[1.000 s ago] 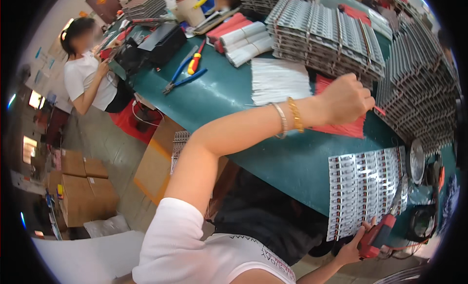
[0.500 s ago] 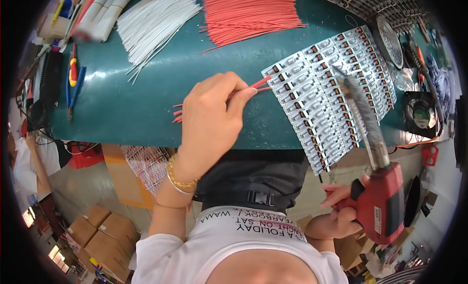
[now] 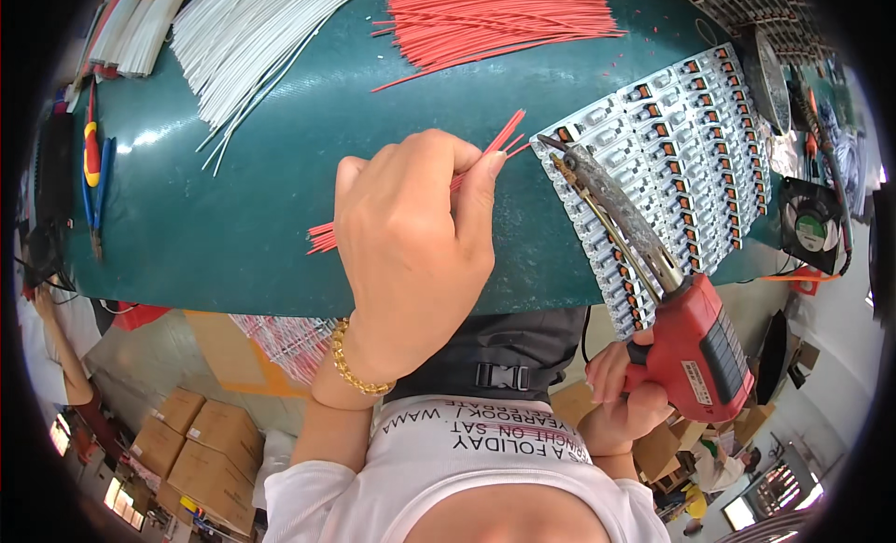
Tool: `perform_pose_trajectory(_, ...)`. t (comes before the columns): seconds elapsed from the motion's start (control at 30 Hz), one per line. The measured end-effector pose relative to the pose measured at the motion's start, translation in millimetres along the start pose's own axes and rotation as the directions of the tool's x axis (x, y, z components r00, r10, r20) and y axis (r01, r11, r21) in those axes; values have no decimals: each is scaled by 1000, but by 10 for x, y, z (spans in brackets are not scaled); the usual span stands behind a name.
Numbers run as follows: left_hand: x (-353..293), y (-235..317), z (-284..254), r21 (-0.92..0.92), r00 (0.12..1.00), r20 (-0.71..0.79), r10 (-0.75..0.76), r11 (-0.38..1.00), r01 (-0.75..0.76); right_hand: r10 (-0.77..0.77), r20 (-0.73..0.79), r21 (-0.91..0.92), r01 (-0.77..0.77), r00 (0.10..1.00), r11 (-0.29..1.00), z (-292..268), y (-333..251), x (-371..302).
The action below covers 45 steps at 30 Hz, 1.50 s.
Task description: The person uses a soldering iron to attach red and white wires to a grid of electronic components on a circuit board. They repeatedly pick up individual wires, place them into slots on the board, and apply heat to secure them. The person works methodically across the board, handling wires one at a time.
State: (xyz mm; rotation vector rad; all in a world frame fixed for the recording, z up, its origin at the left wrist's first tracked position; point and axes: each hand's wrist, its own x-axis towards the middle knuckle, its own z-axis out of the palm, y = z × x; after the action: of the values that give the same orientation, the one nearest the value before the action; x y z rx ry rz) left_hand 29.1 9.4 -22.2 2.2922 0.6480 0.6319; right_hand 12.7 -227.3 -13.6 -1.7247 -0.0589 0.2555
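Observation:
My left hand [image 3: 406,235] is closed around a small bunch of thin red wires [image 3: 507,132], pinching them between thumb and forefinger. Their far ends poke out past the fingertips, one reaching toward the panel's left corner, and the other ends stick out left of the hand. In my right hand [image 3: 625,389] is a red soldering gun [image 3: 698,342], gripped by its handle. Its dark tip hangs over the upper left corner of a panel of small circuit boards [image 3: 611,123], close to that wire end. Whether tip and wire touch, I cannot tell.
Red wires [image 3: 504,25] and white wires [image 3: 252,48] lie in piles along the back of the green table [image 3: 271,226]. Pliers [image 3: 101,188] and a red-yellow handled tool [image 3: 91,151] rest at left. A small fan [image 3: 808,224] stands at right. Cardboard boxes [image 3: 213,473] sit below.
The soldering gun's tip has swung left, from over the middle of the panel to its upper left corner. My left hand has tilted the wires more upright. The whole view has shifted slightly.

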Motion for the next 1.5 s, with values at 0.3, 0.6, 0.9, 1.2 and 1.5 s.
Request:
perform_pose_trajectory(0.3, 0, -11, 34, 14, 999, -4, 41, 999, -41, -17, 96, 153, 2, 995, 988, -26, 16, -16)
perform_pose_trajectory(0.6, -14, -45, 61, 4, 998, -10, 68, 998, -68, -120, 83, 109, 111, 989, 988, 57, -99, 36)
perform_pose_trajectory(0.9, 0, -27, -3, -34, 987, 62, 146, 989, -144, -7, 129, 128, -10, 992, 992, -12, -138, 3)
perform_pose_trajectory(1.2, 7, -34, -8, -19, 987, 66, 148, 989, -147, 221, -32, 178, -212, 975, 961, -452, 311, -252)
perform_pose_trajectory(1.5, -5, -21, 26, 13, 984, 52, 172, 985, -173, -65, 102, 233, 40, 993, 972, -166, 112, -58)
